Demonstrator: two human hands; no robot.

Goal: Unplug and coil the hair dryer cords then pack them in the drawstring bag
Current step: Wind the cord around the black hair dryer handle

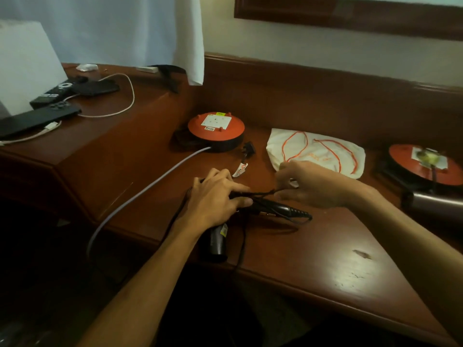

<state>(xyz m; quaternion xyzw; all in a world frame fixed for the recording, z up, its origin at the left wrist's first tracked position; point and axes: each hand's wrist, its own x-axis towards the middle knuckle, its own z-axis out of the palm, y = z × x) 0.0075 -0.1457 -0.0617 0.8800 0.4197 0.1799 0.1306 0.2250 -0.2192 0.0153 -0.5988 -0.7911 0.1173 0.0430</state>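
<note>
A black hair dryer (218, 240) lies on the wooden desk (313, 249), its barrel pointing at the front edge. My left hand (215, 196) rests over its body and grips the gathered black cord (280, 209). My right hand (313, 186) pinches a strand of that cord just right of the left hand. The cord's black plug (249, 149) lies loose beside an orange extension reel (216, 130). A white drawstring bag (318, 152) with orange strings lies flat behind my right hand. A second hair dryer (436, 202) lies at the right edge, its cord running up to a second orange reel (426, 164).
A grey cable (150, 189) runs from the near reel over the desk's front edge. On the raised shelf at the left lie a phone (37, 118), a remote (50, 95), a black pouch (96, 87) and a white charging cable (125, 106). A white curtain (189, 38) hangs behind.
</note>
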